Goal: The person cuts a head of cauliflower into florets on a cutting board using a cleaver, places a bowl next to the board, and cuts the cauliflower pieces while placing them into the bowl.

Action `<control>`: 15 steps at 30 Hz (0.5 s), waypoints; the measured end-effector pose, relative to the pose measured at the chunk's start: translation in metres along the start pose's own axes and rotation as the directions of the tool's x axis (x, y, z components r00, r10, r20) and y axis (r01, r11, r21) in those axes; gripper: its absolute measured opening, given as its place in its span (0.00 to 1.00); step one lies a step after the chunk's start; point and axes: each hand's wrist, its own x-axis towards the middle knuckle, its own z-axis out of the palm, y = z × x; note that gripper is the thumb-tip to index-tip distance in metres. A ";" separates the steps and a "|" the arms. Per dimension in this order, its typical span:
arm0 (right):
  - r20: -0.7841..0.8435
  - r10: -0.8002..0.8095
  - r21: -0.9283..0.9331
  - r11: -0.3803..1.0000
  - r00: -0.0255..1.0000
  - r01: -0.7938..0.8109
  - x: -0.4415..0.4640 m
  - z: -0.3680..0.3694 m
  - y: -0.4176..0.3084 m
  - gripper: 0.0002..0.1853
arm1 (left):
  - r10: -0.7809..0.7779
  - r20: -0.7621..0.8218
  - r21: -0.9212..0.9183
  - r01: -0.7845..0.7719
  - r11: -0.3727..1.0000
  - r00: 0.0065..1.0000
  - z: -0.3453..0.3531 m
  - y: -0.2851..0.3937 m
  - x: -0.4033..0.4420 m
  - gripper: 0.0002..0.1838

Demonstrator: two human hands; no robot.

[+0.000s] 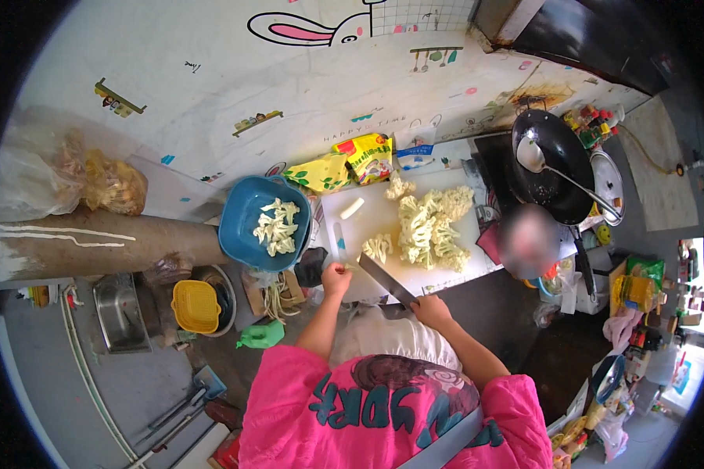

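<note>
My right hand [430, 310] is wrapped round the handle of a knife [388, 281], whose broad blade points up and left over the front of a white cutting board [359, 196]. My left hand [336, 279] is closed at the board's front left edge, on a small pale piece too small to name. Between the hands, beyond the blade tip, lie cut cauliflower florets [378, 248]. A large heap of cauliflower [434, 227] covers the board's right half. One white stalk piece [352, 208] lies at the back left. A blue basin [241, 216] left of the board holds florets.
Seasoning bags [369, 157] stand behind the board against the wall. At the right, a black wok [551, 133] with a ladle [531, 155] sits on the stove. A yellow basket [195, 306] and a sink [122, 313] are at the left.
</note>
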 end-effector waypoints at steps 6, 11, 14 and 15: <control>-0.146 -0.031 0.114 0.992 0.989 0.048 -0.021 -0.010 0.008 0.14 | -0.018 0.022 -0.014 0.019 1.000 1.000 0.011 0.001 0.006 0.20; -0.297 0.010 0.271 0.960 0.955 0.074 -0.031 -0.019 0.013 0.14 | 0.037 0.032 0.186 -0.043 0.982 0.999 0.039 0.038 0.002 0.42; -0.346 0.029 0.300 0.950 0.938 0.081 -0.035 -0.020 0.024 0.15 | -0.024 -0.032 0.376 0.034 0.926 0.999 0.050 0.072 -0.006 0.48; -0.360 0.028 0.308 0.947 0.933 0.090 -0.036 -0.019 0.029 0.15 | -0.155 0.017 0.394 0.136 0.909 0.988 0.050 0.088 -0.006 0.50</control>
